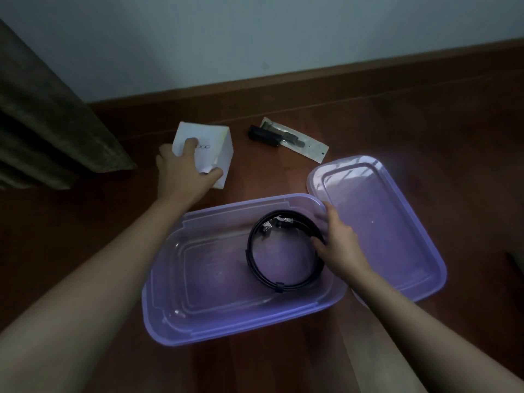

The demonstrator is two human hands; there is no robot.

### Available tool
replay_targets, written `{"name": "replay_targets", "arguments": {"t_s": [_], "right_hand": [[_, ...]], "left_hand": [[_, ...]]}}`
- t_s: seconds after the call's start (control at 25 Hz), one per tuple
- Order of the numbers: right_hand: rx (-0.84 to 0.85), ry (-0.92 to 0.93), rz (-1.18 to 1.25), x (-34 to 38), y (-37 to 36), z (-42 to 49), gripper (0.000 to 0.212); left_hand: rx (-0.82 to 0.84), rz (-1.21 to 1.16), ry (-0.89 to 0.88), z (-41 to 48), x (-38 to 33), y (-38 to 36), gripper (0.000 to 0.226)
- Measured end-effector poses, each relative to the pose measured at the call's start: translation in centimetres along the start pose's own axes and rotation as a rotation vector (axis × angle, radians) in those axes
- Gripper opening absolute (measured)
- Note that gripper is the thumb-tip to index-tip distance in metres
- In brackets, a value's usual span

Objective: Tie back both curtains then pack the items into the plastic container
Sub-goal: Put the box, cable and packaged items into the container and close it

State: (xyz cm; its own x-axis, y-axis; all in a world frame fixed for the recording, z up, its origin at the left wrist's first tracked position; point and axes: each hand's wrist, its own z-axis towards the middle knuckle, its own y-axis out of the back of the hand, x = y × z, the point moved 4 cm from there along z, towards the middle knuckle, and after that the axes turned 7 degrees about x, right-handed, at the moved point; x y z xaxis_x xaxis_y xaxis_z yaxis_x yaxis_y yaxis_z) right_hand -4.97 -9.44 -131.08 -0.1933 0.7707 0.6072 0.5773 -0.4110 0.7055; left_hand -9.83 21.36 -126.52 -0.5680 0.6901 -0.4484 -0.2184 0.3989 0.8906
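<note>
both forearms come in from the near edge of frame. container (154, 302) sits on the floor (85, 222), lid off, nearest thing to camera. right hand (340, 245) is inside it at the right end, thumb and fingers (319, 245) pinching the right side of a black coil (250, 259); coil lies roughly flat in the container's right half, left half bare. lid (382, 222) lies just right of the container, its near-left part overlapping the rim.

left hand (181, 177) is on the white box (215, 143), fingers spread over its top and left face, thumb on the near side, gripping it. box stands on the floor beyond the container's far-left corner, apart from it, towards the far edge by the wall.

key relation: the box is far-left of the bare half, so the path in runs near and slightly right; left hand is the nearer one. likely step: box goes in next. a black item (263, 136) and a packet (309, 150) lie by the far edge, long axes running far-left to near-right, nearer the right hand. curtain (42, 123) hangs far left.
</note>
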Motion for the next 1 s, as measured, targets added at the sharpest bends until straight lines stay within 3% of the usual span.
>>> {"name": "replay_targets", "arguments": {"t_s": [0.12, 0.32, 0.76, 0.88, 1.0], "right_hand": [[0.003, 0.0, -0.027, 0.1, 0.0, -0.1, 0.072], [0.003, 0.006, -0.004, 0.2, 0.1, -0.2, 0.074], [0.001, 0.017, 0.025, 0.2, 0.0, -0.2, 0.078], [0.002, 0.021, 0.018, 0.3, 0.1, -0.1, 0.077], [0.0, 0.02, 0.026, 0.3, 0.0, -0.1, 0.077]], "left_hand": [[-0.138, -0.127, -0.16, -3.9, -1.5, 3.4, 0.069], [0.032, -0.24, -0.301, -14.2, -1.7, 3.8, 0.071], [0.271, 0.256, -0.101, -18.4, 3.0, -2.2, 0.079], [0.494, 0.166, 0.045, -18.2, 3.2, -1.9, 0.098], [0.601, 0.361, 0.014, -17.7, 2.2, -1.8, 0.111]]}}
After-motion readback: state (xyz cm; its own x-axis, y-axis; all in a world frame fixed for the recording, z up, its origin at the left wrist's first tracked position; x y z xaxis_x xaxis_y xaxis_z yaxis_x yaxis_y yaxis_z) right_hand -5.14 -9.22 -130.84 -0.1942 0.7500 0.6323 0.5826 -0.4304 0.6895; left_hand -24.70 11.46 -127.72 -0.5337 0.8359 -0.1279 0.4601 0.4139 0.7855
